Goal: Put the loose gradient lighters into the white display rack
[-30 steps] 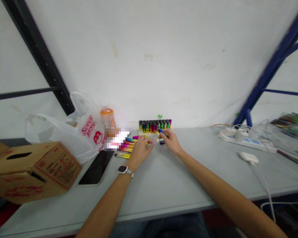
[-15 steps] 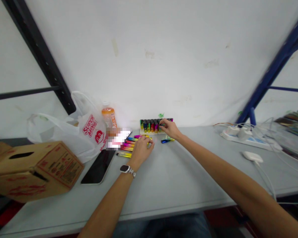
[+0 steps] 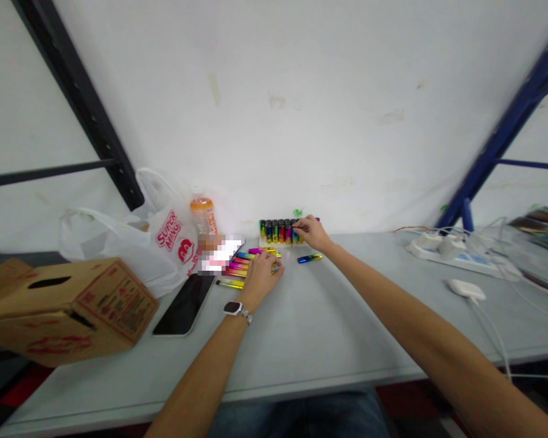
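Note:
Several colourful lighters (image 3: 282, 232) stand upright in rows in a pale tray (image 3: 268, 244) against the wall. My right hand (image 3: 314, 233) is at the right part of these rows, its thumb and forefinger pinched at a lighter's top. Below it, one blue and yellow lighter (image 3: 309, 259) lies on the table. My left hand (image 3: 261, 277), with a watch on the wrist, rests over a group of loose lighters (image 3: 237, 272) lying flat; its fingers are bent and apart, and it partly hides them.
On the left are a cardboard box (image 3: 105, 304), a white plastic bag (image 3: 164, 243), a bottle (image 3: 204, 216) and a black tablet-like device (image 3: 185, 307). A power strip (image 3: 466, 258) and a white charger (image 3: 466, 289) with cables lie on the right.
My right fingers have come closer to the tops of the standing lighters. My left hand stays over the loose lighters. The whole view has shifted slightly.

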`<state>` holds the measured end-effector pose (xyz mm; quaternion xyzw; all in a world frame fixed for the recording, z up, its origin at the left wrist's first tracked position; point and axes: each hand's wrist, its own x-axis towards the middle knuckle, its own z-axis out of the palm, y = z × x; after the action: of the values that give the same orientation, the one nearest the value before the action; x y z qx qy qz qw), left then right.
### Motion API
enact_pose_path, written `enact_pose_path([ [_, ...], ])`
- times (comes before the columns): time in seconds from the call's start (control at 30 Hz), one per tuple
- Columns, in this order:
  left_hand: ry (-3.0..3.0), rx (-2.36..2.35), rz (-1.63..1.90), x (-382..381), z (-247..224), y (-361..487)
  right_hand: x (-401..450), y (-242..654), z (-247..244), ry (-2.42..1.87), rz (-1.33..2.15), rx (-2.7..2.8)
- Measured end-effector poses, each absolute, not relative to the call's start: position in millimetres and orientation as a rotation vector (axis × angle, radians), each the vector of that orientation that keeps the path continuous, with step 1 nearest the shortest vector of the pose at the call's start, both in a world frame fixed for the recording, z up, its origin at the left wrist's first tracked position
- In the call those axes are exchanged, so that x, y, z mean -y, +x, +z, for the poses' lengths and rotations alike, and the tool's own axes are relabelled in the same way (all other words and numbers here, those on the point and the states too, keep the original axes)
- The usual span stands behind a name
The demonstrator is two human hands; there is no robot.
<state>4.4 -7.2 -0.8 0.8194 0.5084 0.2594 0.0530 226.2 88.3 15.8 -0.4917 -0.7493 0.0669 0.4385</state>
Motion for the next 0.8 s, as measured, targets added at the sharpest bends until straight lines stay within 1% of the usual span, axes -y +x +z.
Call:
enact_pose_path([
  [0.13,2.503,-1.553,0.786,7,-2,6,-86,227,5,-1.236,0.131,1.848],
  [0.3,2.518,-1.547,0.798,8,-2,7,-65,227,2,-1.329,-0.106,1.912],
  [0.5,2.490,-1.512,0.805,10,2,8,-12,230,6,-1.494,-0.194,2.213],
  [0.67,2.501,-1.468,0.837,11,2,11,13,229,0,-1.618,-0.067,2.338],
  [0.8,2.498,-1.436,0.860,10,0,13,15,219,-9,-1.483,0.142,2.341],
])
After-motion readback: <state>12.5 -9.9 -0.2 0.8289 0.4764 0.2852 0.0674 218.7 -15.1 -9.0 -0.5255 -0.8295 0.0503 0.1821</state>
